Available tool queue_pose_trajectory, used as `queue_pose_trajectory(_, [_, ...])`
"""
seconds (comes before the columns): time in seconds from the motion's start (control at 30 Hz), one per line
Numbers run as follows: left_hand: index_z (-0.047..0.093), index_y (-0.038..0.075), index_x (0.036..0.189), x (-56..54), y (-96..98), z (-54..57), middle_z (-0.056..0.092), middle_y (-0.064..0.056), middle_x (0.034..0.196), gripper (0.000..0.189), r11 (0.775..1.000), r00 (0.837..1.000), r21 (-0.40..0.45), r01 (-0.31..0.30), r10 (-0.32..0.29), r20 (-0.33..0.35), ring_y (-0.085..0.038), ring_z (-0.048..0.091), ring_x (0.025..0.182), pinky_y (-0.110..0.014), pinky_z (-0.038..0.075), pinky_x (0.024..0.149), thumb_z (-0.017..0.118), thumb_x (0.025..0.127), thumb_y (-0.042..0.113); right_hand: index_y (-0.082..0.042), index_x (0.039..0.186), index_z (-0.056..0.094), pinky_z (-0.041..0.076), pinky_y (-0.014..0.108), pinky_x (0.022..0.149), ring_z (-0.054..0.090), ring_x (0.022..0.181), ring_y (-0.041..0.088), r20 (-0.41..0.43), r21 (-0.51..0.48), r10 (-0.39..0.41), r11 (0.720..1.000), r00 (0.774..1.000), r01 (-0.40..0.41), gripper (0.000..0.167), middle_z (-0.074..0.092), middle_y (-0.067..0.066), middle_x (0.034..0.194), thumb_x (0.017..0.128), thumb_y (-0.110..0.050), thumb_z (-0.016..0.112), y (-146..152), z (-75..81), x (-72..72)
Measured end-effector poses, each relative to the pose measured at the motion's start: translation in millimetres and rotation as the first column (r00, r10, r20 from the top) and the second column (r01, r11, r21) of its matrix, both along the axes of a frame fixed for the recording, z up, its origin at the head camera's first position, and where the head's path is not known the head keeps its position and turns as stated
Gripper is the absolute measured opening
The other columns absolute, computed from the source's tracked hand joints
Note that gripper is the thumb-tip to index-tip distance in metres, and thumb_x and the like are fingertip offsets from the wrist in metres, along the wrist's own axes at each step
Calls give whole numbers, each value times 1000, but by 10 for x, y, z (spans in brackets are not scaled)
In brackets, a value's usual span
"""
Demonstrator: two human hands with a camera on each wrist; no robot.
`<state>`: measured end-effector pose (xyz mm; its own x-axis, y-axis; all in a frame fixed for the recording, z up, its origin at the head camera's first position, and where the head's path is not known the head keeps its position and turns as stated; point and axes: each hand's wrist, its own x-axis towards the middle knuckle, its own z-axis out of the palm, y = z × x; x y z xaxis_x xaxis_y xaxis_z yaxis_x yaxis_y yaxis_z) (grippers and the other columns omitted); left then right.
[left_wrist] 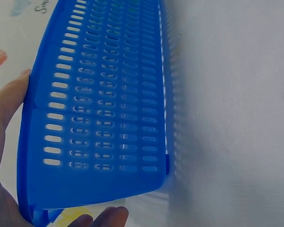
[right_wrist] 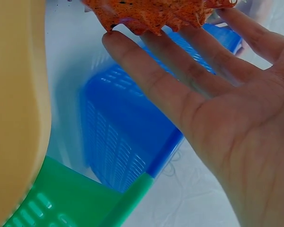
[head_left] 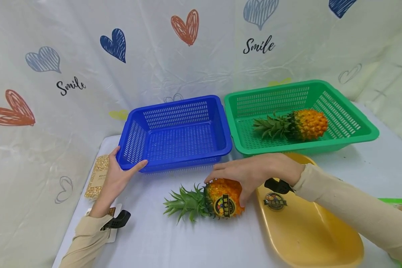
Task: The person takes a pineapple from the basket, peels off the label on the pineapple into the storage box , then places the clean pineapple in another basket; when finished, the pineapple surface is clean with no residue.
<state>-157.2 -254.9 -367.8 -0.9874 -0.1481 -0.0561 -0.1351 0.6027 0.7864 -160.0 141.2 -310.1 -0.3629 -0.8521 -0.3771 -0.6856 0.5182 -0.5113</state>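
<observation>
In the head view, a pineapple (head_left: 221, 195) with a dark round label lies on the table, its green crown pointing left. My right hand (head_left: 254, 171) spans its right end from above, fingers over the far side and thumb on the near side. The right wrist view has those fingertips against its orange skin (right_wrist: 151, 14). At the blue basket (head_left: 177, 160), my left hand (head_left: 115, 180) holds the near left corner of the rim. Seen from the left wrist, thumb and fingers lie around that corner, beside the slotted wall (left_wrist: 104, 113).
A green basket (head_left: 305, 145) stands right of the blue one with another pineapple (head_left: 309, 124) inside. The yellow tray (head_left: 308, 227) lies under my right forearm. Left are a pack of yellow kernels (head_left: 98, 176) and a card (head_left: 113, 234) partly behind my wrist. A white cloth covers the table (head_left: 174, 249).
</observation>
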Motion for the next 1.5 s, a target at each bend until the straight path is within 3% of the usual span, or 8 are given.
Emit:
queue_pose_trajectory(0.3, [-5, 7, 167, 37, 24, 22, 9, -30, 165, 124, 990, 999, -137, -30, 27, -19, -49, 24, 148, -66, 28, 118, 77, 89, 59, -19, 162, 37, 34, 57, 120, 26, 156, 37, 8, 23, -7, 1000, 1000, 7, 96, 29, 12, 168, 84, -19, 91, -7, 15, -21])
queue_pose_trajectory(0.4, [9, 2, 165, 117, 103, 60, 20, -33, 156, 119, 966, 976, -247, -75, 21, -214, -49, 32, 138, -67, 35, 111, 83, 86, 54, -20, 163, 36, 34, 58, 119, 25, 156, 37, 1, 30, -19, 999, 1000, 19, 95, 30, 12, 168, 85, -19, 90, 1, 28, -20])
queue_pose_trajectory(0.5, [28, -2, 159, 219, 267, 129, 33, -32, 148, 105, 948, 837, -309, -71, -112, -536, -46, 38, 134, -61, 40, 108, 80, 89, 57, -19, 163, 37, 34, 58, 119, 26, 156, 37, -9, 29, -30, 999, 1000, 30, 94, 32, 11, 167, 85, -19, 90, 19, 39, -17])
queue_pose_trajectory(0.63, [44, -7, 148, 362, 601, 238, 48, -29, 140, 87, 904, 534, -406, 133, -411, -739, -43, 48, 130, -42, 39, 117, 67, 96, 60, -17, 162, 39, 33, 58, 120, 29, 155, 37, -28, 16, -37, 999, 999, 37, 91, 36, 10, 166, 86, -17, 89, 41, 58, -21])
queue_pose_trajectory(0.77, [47, -6, 147, 488, 896, 218, 53, -23, 141, 82, 727, 405, -570, 383, -687, -604, -38, 53, 129, -35, 37, 119, 62, 100, 59, -18, 160, 42, 37, 56, 118, 36, 151, 34, -41, 13, -57, 998, 998, 58, 87, 41, 8, 162, 86, -14, 88, 54, 88, -21])
queue_pose_trajectory(0.87, [45, 1, 151, 561, 1008, 106, 51, -16, 146, 85, 597, 421, -627, 499, -800, -427, -31, 52, 133, -40, 43, 116, 68, 95, 61, -18, 158, 45, 42, 53, 114, 43, 145, 30, -52, 9, -71, 997, 996, 71, 84, 47, 5, 156, 86, -13, 88, 58, 103, -27])
queue_pose_trajectory(0.97, [43, 7, 154, 585, 1057, -34, 51, -12, 147, 89, 547, 469, -635, 546, -827, -310, -28, 52, 135, -46, 47, 111, 81, 89, 55, -16, 157, 47, 46, 50, 111, 49, 138, 26, -68, -14, -59, 998, 996, 58, 81, 51, 3, 150, 86, -14, 88, 62, 109, -43])
queue_pose_trajectory(1.5, [48, 9, 153, 552, 1168, -325, 58, -9, 138, 76, 569, 597, -639, 517, -775, -207, -26, 62, 121, -45, 54, 100, 74, 95, 51, -16, 141, 64, 52, 45, 104, 57, 128, 22, -151, -229, -60, 973, 987, 24, 66, 57, -1, 136, 82, -6, 90, 155, 122, -54])
